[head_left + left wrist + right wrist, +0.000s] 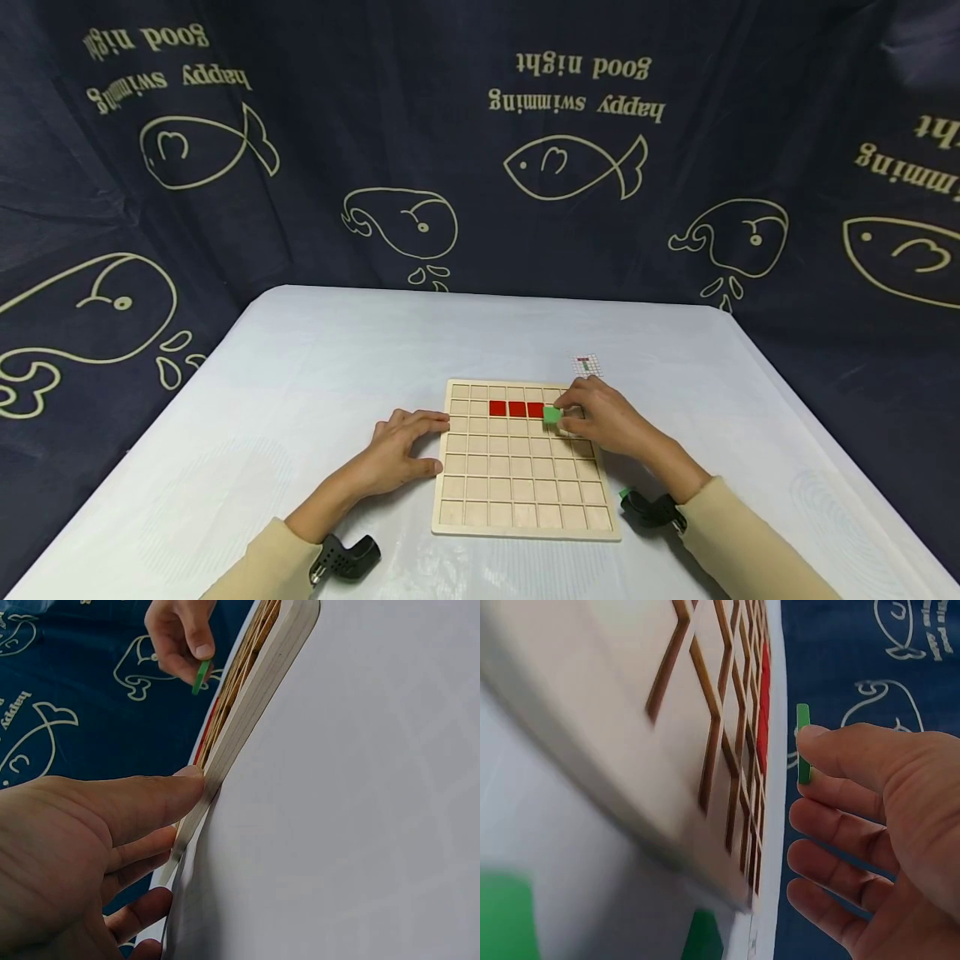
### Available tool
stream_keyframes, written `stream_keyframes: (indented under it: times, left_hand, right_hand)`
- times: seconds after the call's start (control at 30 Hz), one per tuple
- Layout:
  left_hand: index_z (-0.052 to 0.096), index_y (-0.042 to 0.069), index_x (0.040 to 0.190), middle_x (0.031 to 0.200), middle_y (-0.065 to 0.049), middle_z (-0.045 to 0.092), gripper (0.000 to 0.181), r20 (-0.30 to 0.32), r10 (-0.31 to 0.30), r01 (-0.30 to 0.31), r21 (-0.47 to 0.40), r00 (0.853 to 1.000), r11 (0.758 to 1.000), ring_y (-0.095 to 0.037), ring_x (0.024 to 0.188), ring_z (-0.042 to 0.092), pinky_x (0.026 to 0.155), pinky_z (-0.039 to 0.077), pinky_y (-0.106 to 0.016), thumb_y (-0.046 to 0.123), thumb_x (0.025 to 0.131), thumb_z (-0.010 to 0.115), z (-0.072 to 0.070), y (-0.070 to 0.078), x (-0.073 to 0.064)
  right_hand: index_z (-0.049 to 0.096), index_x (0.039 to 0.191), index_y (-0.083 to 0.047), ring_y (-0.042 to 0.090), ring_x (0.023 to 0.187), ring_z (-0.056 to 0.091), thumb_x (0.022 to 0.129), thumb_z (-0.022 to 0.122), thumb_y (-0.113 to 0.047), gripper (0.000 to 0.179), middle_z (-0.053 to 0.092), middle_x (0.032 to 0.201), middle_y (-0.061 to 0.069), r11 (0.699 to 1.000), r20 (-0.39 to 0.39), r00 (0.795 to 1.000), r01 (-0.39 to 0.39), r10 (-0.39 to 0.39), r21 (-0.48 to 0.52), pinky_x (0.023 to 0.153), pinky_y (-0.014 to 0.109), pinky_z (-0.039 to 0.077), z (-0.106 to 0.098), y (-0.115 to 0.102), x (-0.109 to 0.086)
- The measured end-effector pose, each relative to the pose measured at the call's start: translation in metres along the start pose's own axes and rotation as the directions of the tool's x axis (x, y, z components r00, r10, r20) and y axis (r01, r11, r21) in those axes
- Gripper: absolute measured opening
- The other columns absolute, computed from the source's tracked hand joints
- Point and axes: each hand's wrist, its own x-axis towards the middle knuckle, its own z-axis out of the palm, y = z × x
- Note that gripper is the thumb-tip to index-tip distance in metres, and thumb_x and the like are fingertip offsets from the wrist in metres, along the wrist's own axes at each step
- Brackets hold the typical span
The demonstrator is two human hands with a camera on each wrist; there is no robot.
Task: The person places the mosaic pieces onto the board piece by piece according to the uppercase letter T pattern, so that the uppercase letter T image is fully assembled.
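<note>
On the white counter [360,333] lies a pale wooden board [498,467] divided into square cells, with three flat red squares [517,409] in one row. Over the board, just beside them, the right hand [606,419] pinches in its grip a thin green tile [552,415]; the left hand [396,454], its grip relaxed, touches the wooden edge.

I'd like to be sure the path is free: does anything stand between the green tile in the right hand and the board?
Nothing visible does. The right hand pinches the green tile above the board, with open space between them. In the head view, red tiles lie to its left.
</note>
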Motion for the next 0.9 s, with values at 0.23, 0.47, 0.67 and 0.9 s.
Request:
stream_keyframes:
  times: [0.23,0.47,0.67,0.9]
  left_hand:
    - [0.060,0.013,0.125,0.138,0.006,0.052,0.052,-0.001,0.002,-0.002,-0.005,1.000,1.000,-0.016,0.111,0.043,0.082,0.024,-0.034,0.023,0.076,0.075,0.000,-0.001,0.000]
    - [0.060,0.013,0.125,0.138,0.006,0.052,0.052,-0.007,0.006,-0.006,-0.005,1.000,1.000,-0.016,0.111,0.043,0.082,0.024,-0.033,0.024,0.076,0.075,0.000,-0.001,0.000]
    - [0.060,0.014,0.125,0.138,0.006,0.052,0.052,-0.003,0.003,-0.003,-0.007,1.000,1.000,-0.017,0.112,0.042,0.082,0.024,-0.033,0.024,0.076,0.075,0.000,-0.001,0.000]
    - [0.060,0.013,0.125,0.138,0.005,0.052,0.052,0.000,0.005,-0.005,-0.022,1.000,1.000,-0.016,0.111,0.042,0.082,0.024,-0.034,0.023,0.076,0.075,-0.001,0.000,0.000]
  right_hand:
    - [0.071,0.101,-0.012,0.011,0.081,0.046,0.082,0.071,-0.022,0.021,0.062,0.092,-0.003,1.000,0.022,1.000,0.020,-0.020,0.012,0.067,0.024,0.038,0.009,-0.011,0.010]
    - [0.071,0.101,-0.013,0.009,0.081,0.046,0.081,0.073,-0.025,0.023,0.063,0.094,-0.003,0.998,0.032,0.997,0.070,-0.070,-0.003,0.067,0.024,0.039,0.015,-0.018,0.016]
    - [0.072,0.099,-0.014,0.008,0.082,0.046,0.080,0.074,-0.026,0.023,0.063,0.093,-0.005,0.997,0.044,0.997,0.072,-0.071,-0.024,0.069,0.024,0.041,0.019,-0.022,0.022]
    - [0.073,0.097,-0.016,0.008,0.081,0.046,0.079,0.075,-0.028,0.022,0.063,0.092,-0.006,0.997,0.059,0.997,0.056,-0.054,-0.045,0.067,0.024,0.038,0.023,-0.026,0.025]
